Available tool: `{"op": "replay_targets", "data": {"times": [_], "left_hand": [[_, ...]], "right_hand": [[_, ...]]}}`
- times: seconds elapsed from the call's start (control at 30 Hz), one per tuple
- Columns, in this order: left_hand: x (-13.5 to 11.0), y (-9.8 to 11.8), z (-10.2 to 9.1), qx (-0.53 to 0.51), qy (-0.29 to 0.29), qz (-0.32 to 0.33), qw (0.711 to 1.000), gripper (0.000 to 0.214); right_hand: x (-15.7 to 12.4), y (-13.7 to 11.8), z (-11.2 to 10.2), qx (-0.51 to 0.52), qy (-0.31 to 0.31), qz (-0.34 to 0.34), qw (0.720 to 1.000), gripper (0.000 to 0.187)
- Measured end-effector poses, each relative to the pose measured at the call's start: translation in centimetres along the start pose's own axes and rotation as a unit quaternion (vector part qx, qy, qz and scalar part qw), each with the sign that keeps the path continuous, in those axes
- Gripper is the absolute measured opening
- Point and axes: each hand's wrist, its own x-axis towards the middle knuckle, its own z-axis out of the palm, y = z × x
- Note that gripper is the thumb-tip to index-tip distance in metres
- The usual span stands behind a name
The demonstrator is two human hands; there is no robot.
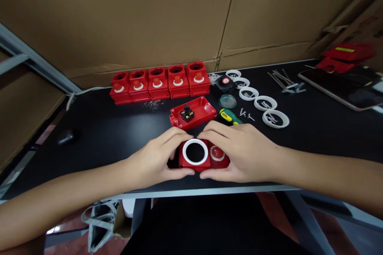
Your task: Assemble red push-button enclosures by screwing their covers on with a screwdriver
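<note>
Near the front edge of the black table, a red plastic housing [184, 163] lies between my two hands. A white ring [195, 163] surrounds a dark round opening in its left part; a red round button [217, 153] with a pale collar shows on its right part. My left hand [158, 153] grips the left side, thumb in front and fingers behind. Around the right side closes my right hand [243, 153], also thumb in front. Just beyond sits an open red tray-like base [206, 112] with a black switch block [187, 114] in it.
Several assembled red boxes [158, 87] stand in a row at the back. Rightward are a green-yellow screwdriver [229, 116], loose screws [247, 115], white rings [275, 126] around small parts, a clear disc [227, 101] and a tablet-like device [332, 83]. Cardboard [134, 16] walls the back.
</note>
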Motion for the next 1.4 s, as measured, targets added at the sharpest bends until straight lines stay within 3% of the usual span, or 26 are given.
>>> {"op": "replay_targets", "data": {"times": [0.27, 0.6, 1.0, 1.4], "left_hand": [[0.8, 0.1, 0.8, -0.030, 0.005, -0.030, 0.999, 0.053], [1.7, -0.4, 0.8, -0.011, -0.012, 0.003, 1.000, 0.058], [1.6, -0.6, 0.6, -0.042, -0.013, -0.007, 0.999, 0.055], [1.6, -0.5, 0.7, -0.037, -0.014, -0.014, 0.999, 0.057]], "right_hand": [[0.8, -0.8, 0.1, 0.028, -0.040, 0.088, 0.995, 0.060], [1.4, -0.8, 0.0, 0.056, -0.088, 0.140, 0.985, 0.061], [1.6, 0.1, -0.7, 0.143, -0.134, 0.170, 0.966, 0.056], [1.4, 0.7, -0.8, 0.157, -0.129, 0.149, 0.968, 0.058]]}}
